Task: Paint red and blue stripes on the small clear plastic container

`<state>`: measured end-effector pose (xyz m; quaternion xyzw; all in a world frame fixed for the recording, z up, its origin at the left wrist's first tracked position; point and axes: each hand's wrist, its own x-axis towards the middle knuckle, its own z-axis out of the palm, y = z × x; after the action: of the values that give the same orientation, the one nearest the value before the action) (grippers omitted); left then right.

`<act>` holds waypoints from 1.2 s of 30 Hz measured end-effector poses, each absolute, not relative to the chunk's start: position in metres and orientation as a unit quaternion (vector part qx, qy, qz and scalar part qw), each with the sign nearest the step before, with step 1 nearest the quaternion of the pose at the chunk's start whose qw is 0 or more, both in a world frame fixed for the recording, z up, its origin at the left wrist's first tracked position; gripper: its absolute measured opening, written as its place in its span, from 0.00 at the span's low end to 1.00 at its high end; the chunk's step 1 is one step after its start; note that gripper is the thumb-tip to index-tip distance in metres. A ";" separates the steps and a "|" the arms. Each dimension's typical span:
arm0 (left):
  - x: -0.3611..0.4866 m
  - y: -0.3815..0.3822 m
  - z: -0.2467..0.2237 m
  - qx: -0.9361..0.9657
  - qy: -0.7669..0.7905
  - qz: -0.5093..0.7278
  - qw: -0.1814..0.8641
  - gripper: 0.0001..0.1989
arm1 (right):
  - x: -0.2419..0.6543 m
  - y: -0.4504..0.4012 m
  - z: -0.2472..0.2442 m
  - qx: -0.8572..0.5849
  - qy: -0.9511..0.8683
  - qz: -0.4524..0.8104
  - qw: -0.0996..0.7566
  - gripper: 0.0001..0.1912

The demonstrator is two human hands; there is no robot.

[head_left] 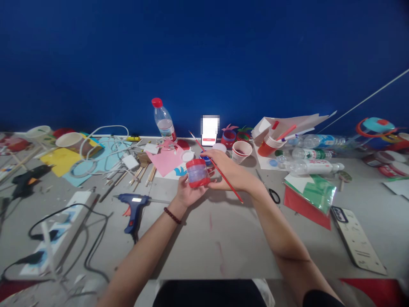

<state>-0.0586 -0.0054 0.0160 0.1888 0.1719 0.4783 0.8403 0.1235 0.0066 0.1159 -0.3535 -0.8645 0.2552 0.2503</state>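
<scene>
A small round cup, red at both rims with a bluish-purple band, is tilted in my left hand, whose fingers hold it from the left and below. A beaded bracelet circles that wrist. My right hand holds a thin red paintbrush that slants down to the right across the hand; its fingers are close to the cup's right side. Just behind the cup are a blue paint pot, partly hidden, and a white lid. A paper cup with dark liquid stands right of them.
To the left lie a blue glue gun, a power strip with cables, and pink paper. A red-capped bottle stands behind. Scissors, coloured sheets, plastic bottles and a phone are at right.
</scene>
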 end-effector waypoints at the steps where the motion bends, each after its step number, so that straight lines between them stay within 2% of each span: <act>1: -0.059 -0.006 0.016 0.190 0.171 0.478 0.840 0.32 | 0.124 0.007 0.116 -0.354 -0.864 0.256 0.252 0.42; 10: -0.058 -0.005 0.015 0.180 0.174 0.480 0.841 0.30 | 0.123 0.006 0.117 -0.362 -0.859 0.259 0.252 0.38; 17: -0.059 -0.005 0.013 0.188 0.153 0.477 0.845 0.32 | 0.124 0.007 0.117 -0.357 -0.858 0.270 0.252 0.38; 27: -0.057 0.000 0.009 0.173 0.158 0.477 0.847 0.29 | 0.126 0.004 0.120 -0.371 -0.867 0.222 0.249 0.35; 34: -0.060 0.000 0.006 0.167 0.170 0.475 0.847 0.28 | 0.129 0.004 0.127 -0.361 -0.853 0.244 0.287 0.38; 36: -0.060 0.000 0.006 0.163 0.171 0.480 0.845 0.28 | 0.132 0.004 0.131 -0.371 -0.832 0.258 0.322 0.33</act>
<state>-0.0599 0.0000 0.0063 0.1627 0.1706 0.4801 0.8449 0.1323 0.0041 0.1307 -0.3710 -0.8321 0.2576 0.3219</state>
